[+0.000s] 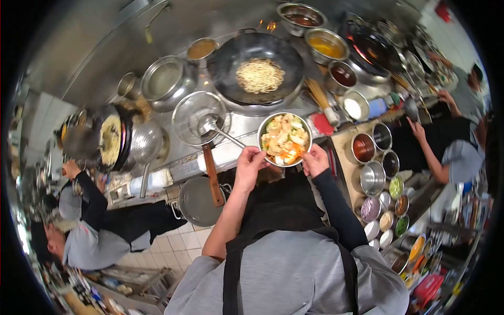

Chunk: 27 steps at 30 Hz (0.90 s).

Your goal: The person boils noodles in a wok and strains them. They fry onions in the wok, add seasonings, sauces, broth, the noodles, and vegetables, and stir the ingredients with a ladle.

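"Two hands, one bowl [260, 134]. Where is it?"

"Near side of the wok [224, 73], in front of the person's chest. The left hand [250, 166] has it at the near left of the rim, the right hand [316, 161] at the near right."

"And the fingers?"

"Drawn in narrow on both sides, thumbs and fingertips gripping the edge. How far the others reach underneath, one cannot tell."

"Heavy?"

"Moderate, probably. The wall looks like thin, stiff metal; most of the weight should be in the food [286, 137], which is cut small and heaped up to the rim. Pale chunks, green bits, orange strips: soft and likely moist, so the pieces could slide over the lip if it dips."

"So where should one hold it?"

"About where the hands are, on opposite sides, but with fingers well under the wall. The rim alone may turn slippery if wet, though the bowl itself seems hard to break."

"Anything close by?"

"To the left, a ladle [208, 124] lies across the strainer [181, 122], its handle pointing at the left hand; contact is unclear. Noodles [261, 75] sit in the wok, on the far side."
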Motion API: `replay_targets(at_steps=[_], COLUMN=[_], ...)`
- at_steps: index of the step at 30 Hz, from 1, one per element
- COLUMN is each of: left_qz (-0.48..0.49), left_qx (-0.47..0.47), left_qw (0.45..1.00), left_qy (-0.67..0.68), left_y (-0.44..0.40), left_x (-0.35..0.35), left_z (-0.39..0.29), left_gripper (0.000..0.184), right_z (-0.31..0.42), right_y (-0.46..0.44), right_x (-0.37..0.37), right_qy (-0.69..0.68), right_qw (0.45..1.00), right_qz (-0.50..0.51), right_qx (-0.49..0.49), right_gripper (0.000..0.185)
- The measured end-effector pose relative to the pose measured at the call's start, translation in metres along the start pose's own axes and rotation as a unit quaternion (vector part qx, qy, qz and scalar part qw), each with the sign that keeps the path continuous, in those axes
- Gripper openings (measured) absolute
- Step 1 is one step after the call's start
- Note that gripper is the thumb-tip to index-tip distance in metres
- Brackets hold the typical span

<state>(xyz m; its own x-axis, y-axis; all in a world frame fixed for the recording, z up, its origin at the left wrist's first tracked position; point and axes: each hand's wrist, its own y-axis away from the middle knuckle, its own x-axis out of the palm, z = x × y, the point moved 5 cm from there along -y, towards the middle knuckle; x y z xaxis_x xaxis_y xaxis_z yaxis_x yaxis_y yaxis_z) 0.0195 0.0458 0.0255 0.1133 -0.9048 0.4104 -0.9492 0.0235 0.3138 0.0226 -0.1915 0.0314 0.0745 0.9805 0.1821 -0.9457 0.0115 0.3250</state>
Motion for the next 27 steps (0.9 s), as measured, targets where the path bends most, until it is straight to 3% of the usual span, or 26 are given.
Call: replay_targets(at_steps=[6,9,10,12,15,18,19,20,21,23,24,26,27], left_qz=[-0.128,-0.214,-0.248,-0.317,-0.432,-0.503,-0.53,-0.521,-0.534,-0.544,-0.543,-0.526,-0.518], left_qx=[0.07,0.084,0.1,0.127,0.147,0.19,0.161,0.193,0.19,0.2,0.209,0.201,0.202], left_qw=[0.988,0.971,0.962,0.939,0.889,0.84,0.832,0.829,0.822,0.814,0.811,0.825,0.829], left_qy=[0.043,0.068,0.06,0.046,0.04,0.074,0.042,0.065,0.053,0.048,0.054,0.049,0.052], left_y=[0.009,0.024,0.028,0.04,0.062,0.081,0.09,0.092,0.096,0.093,0.09,0.073,0.059], left_x=[-0.058,-0.079,-0.084,-0.09,-0.105,-0.124,-0.125,-0.127,-0.129,-0.133,-0.137,-0.145,-0.148], left_z=[-0.042,-0.042,-0.044,-0.044,-0.046,-0.037,-0.04,-0.042,-0.043,-0.047,-0.052,-0.061,-0.064], left_gripper=[0.017,0.015,0.016,0.016,0.017,0.019,0.019,0.019,0.02,0.022,0.022,0.021,0.021], right_z=[-0.009,-0.007,-0.014,-0.049,-0.131,-0.168,-0.163,-0.152,-0.128,-0.101,-0.065,-0.018,0.004], right_y=[-0.062,-0.069,-0.076,-0.086,-0.096,-0.103,-0.109,-0.113,-0.116,-0.127,-0.118,-0.113,-0.115], right_x=[0.088,0.102,0.099,0.084,0.072,0.084,0.091,0.101,0.106,0.106,0.107,0.091,0.079], right_qy=[0.011,0.007,0.16,0.44,0.479,0.257,0.353,0.445,0.445,0.251,0.079,-0.026,-0.009], right_qw=[0.982,0.946,0.932,0.828,0.736,0.817,0.793,0.761,0.808,0.869,0.86,0.866,0.855], right_qz=[0.183,0.278,0.308,0.343,0.473,0.503,0.49,0.47,0.386,0.402,0.407,0.435,0.449], right_qx=[0.053,0.165,0.102,-0.048,-0.073,0.111,0.082,0.053,0.01,0.141,0.297,0.245,0.26], right_gripper=[0.017,0.018,0.024,0.039,0.057,0.054,0.051,0.047,0.039,0.025,0.02,0.017,0.017])
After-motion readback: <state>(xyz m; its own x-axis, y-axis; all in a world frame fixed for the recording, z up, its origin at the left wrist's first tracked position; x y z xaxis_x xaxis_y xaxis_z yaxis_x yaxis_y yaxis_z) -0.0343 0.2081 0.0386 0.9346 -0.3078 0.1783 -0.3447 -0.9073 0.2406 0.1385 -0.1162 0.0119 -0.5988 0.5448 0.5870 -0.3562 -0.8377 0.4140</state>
